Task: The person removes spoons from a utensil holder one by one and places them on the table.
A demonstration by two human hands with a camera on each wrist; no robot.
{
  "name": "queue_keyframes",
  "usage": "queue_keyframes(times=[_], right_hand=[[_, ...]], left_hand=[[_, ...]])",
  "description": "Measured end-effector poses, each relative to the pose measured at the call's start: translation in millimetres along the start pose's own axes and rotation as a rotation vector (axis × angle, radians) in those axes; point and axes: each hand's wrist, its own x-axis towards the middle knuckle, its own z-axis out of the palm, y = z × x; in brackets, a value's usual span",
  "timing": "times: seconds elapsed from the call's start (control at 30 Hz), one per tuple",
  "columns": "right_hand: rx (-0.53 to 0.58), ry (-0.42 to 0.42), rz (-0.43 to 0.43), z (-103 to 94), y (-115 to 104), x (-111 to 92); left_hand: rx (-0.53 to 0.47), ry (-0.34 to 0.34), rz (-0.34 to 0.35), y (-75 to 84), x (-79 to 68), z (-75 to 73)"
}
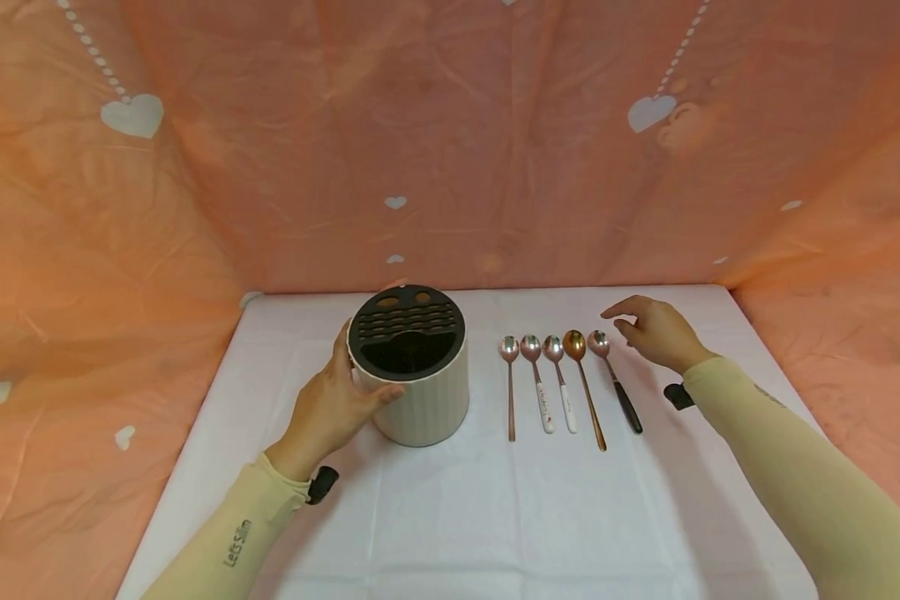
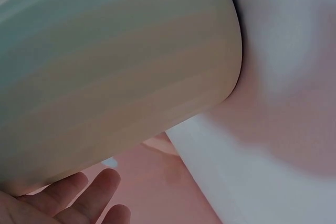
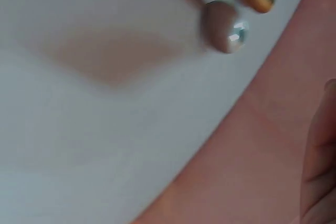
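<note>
A cream, ribbed utensil holder point(image 1: 426, 410) with a black slotted lid point(image 1: 407, 332) stands upright left of the table's middle. My left hand point(image 1: 337, 408) holds its left side, thumb across the front and fingers round the far side. In the left wrist view the holder's wall point(image 2: 126, 77) fills much of the frame, with some fingers point(image 2: 100, 192) below it. My right hand point(image 1: 656, 333) hovers with loosely bent fingers and holds nothing. Nearest to it is a black-handled spoon point(image 1: 627, 407), the rightmost in a row. Its bowl point(image 3: 223, 27) shows in the right wrist view.
Left of the black-handled spoon lie a gold spoon point(image 1: 589, 392), two white-handled spoons point(image 1: 567, 408) and a copper-toned spoon point(image 1: 511, 400), bowls towards the back. A white cloth point(image 1: 450, 517) covers the table. Orange-pink curtain point(image 1: 450, 167) with hearts hangs at the back and sides.
</note>
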Motion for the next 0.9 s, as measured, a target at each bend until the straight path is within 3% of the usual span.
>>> queue_keyframes(times=[0.2,0.53,0.9], right_hand=[[-0.020,0.025,-0.092,-4.8,-27,6],[0.030,0.083,-0.324,-10.9,-74,11],[0.177,0.053,-0.465,-11.0,-123,9]], left_hand=[[0.003,0.007,0.013,0.1,0.5,-0.4],[-0.003,0.004,0.023,-0.4,-0.1,-0.2],[0.001,0.009,0.034,-1.0,-0.4,0.0]])
